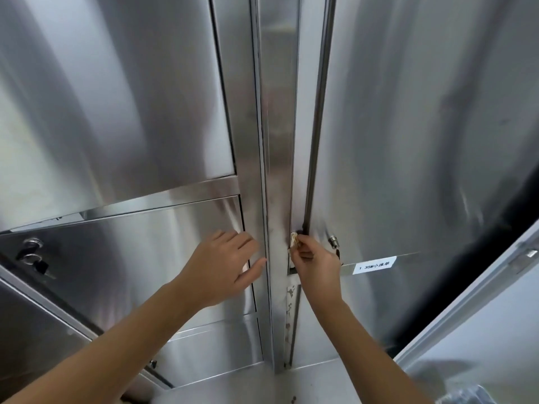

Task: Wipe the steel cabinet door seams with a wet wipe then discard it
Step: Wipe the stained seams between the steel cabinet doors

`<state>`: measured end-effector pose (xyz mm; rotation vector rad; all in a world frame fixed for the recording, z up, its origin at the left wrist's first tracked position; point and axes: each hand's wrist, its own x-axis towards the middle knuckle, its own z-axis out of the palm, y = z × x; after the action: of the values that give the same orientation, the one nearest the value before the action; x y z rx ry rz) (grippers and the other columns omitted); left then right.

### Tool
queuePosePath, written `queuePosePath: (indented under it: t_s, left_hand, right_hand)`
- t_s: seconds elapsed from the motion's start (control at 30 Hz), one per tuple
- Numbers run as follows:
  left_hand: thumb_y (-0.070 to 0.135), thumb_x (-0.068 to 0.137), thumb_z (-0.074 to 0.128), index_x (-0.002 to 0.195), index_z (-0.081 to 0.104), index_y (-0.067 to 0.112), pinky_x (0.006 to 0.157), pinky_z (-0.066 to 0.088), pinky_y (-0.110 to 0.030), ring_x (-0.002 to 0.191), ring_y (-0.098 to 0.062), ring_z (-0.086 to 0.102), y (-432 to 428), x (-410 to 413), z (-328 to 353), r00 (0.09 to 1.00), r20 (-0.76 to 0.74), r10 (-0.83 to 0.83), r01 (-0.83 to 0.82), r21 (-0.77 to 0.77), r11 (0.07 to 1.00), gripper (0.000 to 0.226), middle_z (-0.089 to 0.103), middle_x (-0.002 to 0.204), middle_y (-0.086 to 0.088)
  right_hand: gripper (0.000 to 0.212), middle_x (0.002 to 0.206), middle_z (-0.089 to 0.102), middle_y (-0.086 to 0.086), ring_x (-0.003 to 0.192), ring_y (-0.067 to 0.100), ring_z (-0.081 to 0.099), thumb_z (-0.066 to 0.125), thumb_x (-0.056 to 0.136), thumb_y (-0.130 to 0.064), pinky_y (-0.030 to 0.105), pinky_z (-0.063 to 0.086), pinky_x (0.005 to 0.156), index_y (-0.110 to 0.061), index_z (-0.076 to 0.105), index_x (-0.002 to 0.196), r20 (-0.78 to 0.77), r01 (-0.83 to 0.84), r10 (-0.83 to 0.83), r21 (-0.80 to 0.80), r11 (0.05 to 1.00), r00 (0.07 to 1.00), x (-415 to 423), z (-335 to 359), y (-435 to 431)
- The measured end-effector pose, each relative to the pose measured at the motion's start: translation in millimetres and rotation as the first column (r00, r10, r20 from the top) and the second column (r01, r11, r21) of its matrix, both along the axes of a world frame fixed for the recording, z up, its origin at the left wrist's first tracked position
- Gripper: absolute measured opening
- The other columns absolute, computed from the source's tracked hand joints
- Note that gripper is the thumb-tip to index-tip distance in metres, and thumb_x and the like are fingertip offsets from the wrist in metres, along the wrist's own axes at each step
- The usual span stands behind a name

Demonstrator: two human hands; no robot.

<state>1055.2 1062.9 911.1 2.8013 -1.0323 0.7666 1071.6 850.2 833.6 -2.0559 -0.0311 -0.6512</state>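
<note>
Fingers [305, 246], right hand [317, 265], pinch wet wipe [294, 239] at seam [306, 199] | label [374, 265]: "1.35M小床单"

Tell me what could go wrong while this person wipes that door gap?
The small crumpled white wet wipe, pinched in the right hand, could snag on the dark rubber seal strip. That hand may knock the silver key lock beside it. The left hand, flat beside the seam, might get nipped if a door shifts.

Keys [39, 263] hanging at lower left, white printed label [374, 266] on the right
</note>
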Motion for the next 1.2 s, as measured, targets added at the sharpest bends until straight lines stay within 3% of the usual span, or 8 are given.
queuePosePath:
  t_s: [0.13, 0.33, 0.47, 0.6, 0.8, 1.03, 1.2]
  left_hand:
    - [0.043, 0.105, 0.038, 0.096, 0.068, 0.017, 0.07, 0.049, -0.039, 0.078, -0.023, 0.062, 3, -4, -14, 0.999, -0.044, 0.015, -0.015, 0.011, 1.0, 0.041, 0.069, 0.095, 0.002]
    - [0.042, 0.102, 0.043, 0.099, 0.069, 0.018, 0.073, 0.044, -0.032, 0.078, -0.02, 0.061, 3, -13, -33, 0.996, -0.08, 0.029, -0.027, 0.033, 0.999, 0.035, 0.07, 0.097, 0.004]
    - [0.043, 0.102, 0.041, 0.098, 0.068, 0.019, 0.072, 0.042, -0.031, 0.075, -0.019, 0.058, 0, -19, -46, 0.995, -0.098, 0.035, -0.031, 0.041, 0.999, 0.037, 0.068, 0.095, 0.004]
    - [0.043, 0.101, 0.039, 0.098, 0.068, 0.019, 0.071, 0.043, -0.032, 0.075, -0.02, 0.059, -6, -24, -59, 0.989, -0.142, 0.036, -0.031, 0.038, 0.999, 0.038, 0.068, 0.095, 0.004]
    - [0.045, 0.102, 0.04, 0.097, 0.068, 0.019, 0.07, 0.047, -0.031, 0.074, -0.018, 0.061, -27, -35, -76, 0.982, -0.185, 0.041, -0.042, 0.0, 0.999, 0.038, 0.068, 0.092, 0.006]
    - [0.045, 0.103, 0.04, 0.099, 0.068, 0.02, 0.071, 0.047, -0.03, 0.075, -0.017, 0.06, -42, -43, -75, 0.981, -0.184, 0.055, -0.057, -0.005, 0.998, 0.038, 0.068, 0.092, 0.005]
    - [0.044, 0.101, 0.044, 0.096, 0.068, 0.019, 0.069, 0.044, -0.029, 0.072, -0.017, 0.061, -42, -53, -70, 0.986, -0.145, 0.083, -0.089, -0.034, 0.995, 0.035, 0.068, 0.091, 0.005]
  right_hand:
    - [0.018, 0.077, 0.074, -0.006, 0.07, 0.005, 0.069, 0.073, 0.089, -0.016, 0.017, 0.055, 0.075, -0.021, 0.074, 0.106, -0.046, 0.019, -0.017, 0.037, 0.999, 0.999, -1, -10, 4]
    - [0.012, 0.078, 0.073, -0.001, 0.071, 0.022, 0.069, 0.069, 0.088, -0.018, 0.036, 0.057, 0.069, -0.023, 0.069, 0.099, -0.215, -0.009, -0.015, -0.111, 0.994, 0.976, -7, -47, 2]
    - [0.004, 0.073, 0.069, -0.006, 0.068, 0.014, 0.065, 0.069, 0.089, -0.021, 0.031, 0.054, 0.069, -0.023, 0.07, 0.092, -0.225, 0.062, -0.064, -0.016, 0.998, 0.972, -13, -48, 4]
    - [0.008, 0.067, 0.067, -0.012, 0.068, 0.005, 0.064, 0.071, 0.09, -0.024, 0.016, 0.048, 0.066, -0.03, 0.069, 0.086, -0.233, 0.102, -0.061, 0.171, 0.98, 0.971, -40, -52, -4]
    - [0.013, 0.071, 0.069, -0.014, 0.071, 0.001, 0.065, 0.073, 0.089, -0.021, 0.009, 0.047, 0.064, -0.033, 0.068, 0.089, -0.319, 0.106, -0.018, 0.259, 0.96, 0.947, -70, -56, -24]
    - [0.008, 0.074, 0.071, -0.012, 0.071, 0.005, 0.067, 0.073, 0.089, -0.023, 0.012, 0.052, 0.065, -0.028, 0.071, 0.094, -0.324, 0.074, 0.021, 0.276, 0.958, 0.946, -78, -51, -39]
    - [0.016, 0.073, 0.071, -0.01, 0.07, 0.005, 0.068, 0.073, 0.088, -0.017, 0.012, 0.052, 0.066, -0.032, 0.069, 0.091, -0.289, 0.032, 0.067, 0.323, 0.946, 0.955, -81, -41, -39]
